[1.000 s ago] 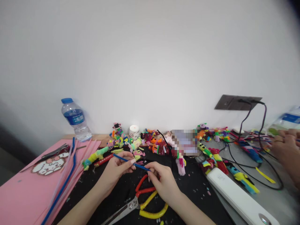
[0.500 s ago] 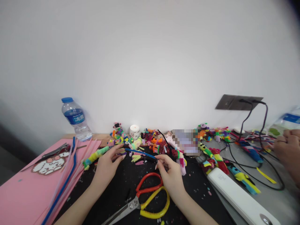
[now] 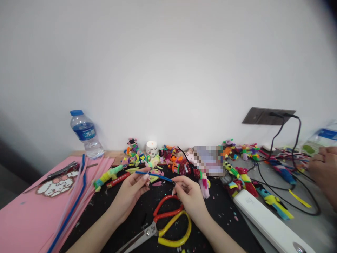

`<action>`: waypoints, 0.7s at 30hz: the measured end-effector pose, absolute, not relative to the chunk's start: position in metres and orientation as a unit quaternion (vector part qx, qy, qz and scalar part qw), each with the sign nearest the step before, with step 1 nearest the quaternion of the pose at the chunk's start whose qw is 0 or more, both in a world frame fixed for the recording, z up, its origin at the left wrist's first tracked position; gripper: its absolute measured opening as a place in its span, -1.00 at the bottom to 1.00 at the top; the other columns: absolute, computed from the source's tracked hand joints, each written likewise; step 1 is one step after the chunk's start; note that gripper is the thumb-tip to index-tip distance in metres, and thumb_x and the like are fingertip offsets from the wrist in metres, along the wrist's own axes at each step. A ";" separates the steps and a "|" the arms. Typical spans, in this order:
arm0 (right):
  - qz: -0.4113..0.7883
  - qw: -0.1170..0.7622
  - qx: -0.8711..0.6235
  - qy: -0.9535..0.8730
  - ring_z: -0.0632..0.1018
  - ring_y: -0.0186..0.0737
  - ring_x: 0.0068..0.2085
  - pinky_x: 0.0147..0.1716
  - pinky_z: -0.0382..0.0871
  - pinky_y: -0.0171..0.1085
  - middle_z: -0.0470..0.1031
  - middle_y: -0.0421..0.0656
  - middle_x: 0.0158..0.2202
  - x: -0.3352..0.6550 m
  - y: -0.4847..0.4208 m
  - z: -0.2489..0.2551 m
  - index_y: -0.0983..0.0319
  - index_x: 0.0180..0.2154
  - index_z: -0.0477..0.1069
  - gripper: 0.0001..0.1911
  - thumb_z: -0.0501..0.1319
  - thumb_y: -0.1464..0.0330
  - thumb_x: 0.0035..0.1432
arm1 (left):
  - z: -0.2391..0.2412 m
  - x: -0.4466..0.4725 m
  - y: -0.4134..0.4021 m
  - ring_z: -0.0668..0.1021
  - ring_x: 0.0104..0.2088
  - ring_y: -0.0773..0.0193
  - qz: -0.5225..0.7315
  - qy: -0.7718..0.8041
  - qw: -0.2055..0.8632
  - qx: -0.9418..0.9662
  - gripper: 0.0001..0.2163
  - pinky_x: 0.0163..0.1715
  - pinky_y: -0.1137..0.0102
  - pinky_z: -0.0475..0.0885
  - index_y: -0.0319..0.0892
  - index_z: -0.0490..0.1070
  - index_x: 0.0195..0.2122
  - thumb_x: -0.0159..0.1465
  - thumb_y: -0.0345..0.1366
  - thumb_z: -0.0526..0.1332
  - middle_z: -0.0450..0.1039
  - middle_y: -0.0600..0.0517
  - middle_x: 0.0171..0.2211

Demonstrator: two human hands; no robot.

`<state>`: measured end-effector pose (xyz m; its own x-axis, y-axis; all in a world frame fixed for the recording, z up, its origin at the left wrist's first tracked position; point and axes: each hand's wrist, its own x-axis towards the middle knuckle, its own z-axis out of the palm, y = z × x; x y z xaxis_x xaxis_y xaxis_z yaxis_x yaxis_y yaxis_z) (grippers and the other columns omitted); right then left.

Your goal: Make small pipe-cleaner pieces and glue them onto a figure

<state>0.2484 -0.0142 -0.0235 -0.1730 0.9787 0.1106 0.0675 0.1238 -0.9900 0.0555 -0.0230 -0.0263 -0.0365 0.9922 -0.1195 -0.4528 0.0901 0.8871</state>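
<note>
A short blue pipe cleaner (image 3: 161, 176) stretches between my two hands over the black mat. My left hand (image 3: 133, 188) pinches it near its left end, which pokes out past the fingertips. At the other end, the thumb and fingers of my right hand (image 3: 190, 193) are closed on it. Below the hands lie scissors (image 3: 149, 232) with one red and one yellow handle loop. Beyond the left hand are a yellow-green fuzzy figure (image 3: 109, 176) and a red tool handle (image 3: 118, 180). Small yellow-green and pink fuzzy offcuts (image 3: 157, 183) lie behind the blue piece.
Pink sheets (image 3: 23, 214) with long pink and blue pipe cleaners lie at left, near a water bottle (image 3: 88, 135). Colourful fuzzy figures (image 3: 181, 165) line the wall. At right are a long white device (image 3: 271, 221), black cables (image 3: 300, 154) and another person's hand (image 3: 325, 172).
My left hand has come nearer and turned, and its fingers now pinch the blue pipe cleaner. The red tool handle behind it has come into sight. My right hand has barely moved.
</note>
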 end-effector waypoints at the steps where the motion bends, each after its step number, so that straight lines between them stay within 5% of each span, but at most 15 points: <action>1: 0.505 0.454 -0.440 -0.588 0.34 -0.39 -0.61 -0.61 0.16 -0.40 0.39 -0.23 -0.63 0.247 -0.015 -0.023 0.31 -0.35 0.41 -0.88 0.14 0.43 0.01 | -0.028 0.056 -0.024 0.43 -0.44 0.41 0.583 0.419 0.610 0.335 -0.77 -0.38 0.51 0.40 -0.20 0.48 -0.26 0.07 -0.23 0.32 0.39 0.09 -0.48; 5: 0.589 0.437 -0.404 -0.546 0.27 -0.48 -0.67 -0.67 0.11 -0.45 0.43 -0.22 -0.61 0.245 -0.017 -0.020 0.32 -0.32 0.44 -0.83 0.22 0.45 -0.05 | -0.031 0.057 -0.025 0.44 -0.49 0.39 0.574 0.468 0.562 0.368 -0.78 -0.41 0.50 0.40 -0.26 0.47 -0.49 0.06 -0.17 0.31 0.43 0.06 -0.53; 11: 0.728 0.472 -0.257 -0.425 0.42 -0.39 -0.49 -0.61 0.28 -0.43 0.48 -0.07 -0.23 0.251 -0.016 -0.014 0.24 -0.14 0.41 -0.64 0.30 0.33 -0.05 | -0.032 0.054 -0.023 0.43 -0.54 0.38 0.575 0.501 0.526 0.376 -0.74 -0.46 0.49 0.38 -0.26 0.45 -0.55 0.02 -0.13 0.32 0.44 0.05 -0.57; 21: 0.604 0.419 -0.405 -0.545 0.32 -0.48 -0.68 -0.66 0.21 -0.44 0.50 -0.18 -0.60 0.240 -0.020 -0.022 0.34 -0.46 0.49 -0.86 0.23 0.37 -0.03 | -0.020 0.066 -0.031 0.47 -0.57 0.31 0.471 0.478 0.548 0.499 -0.72 -0.52 0.45 0.37 -0.25 0.46 -0.55 0.07 -0.09 0.25 0.45 0.03 -0.62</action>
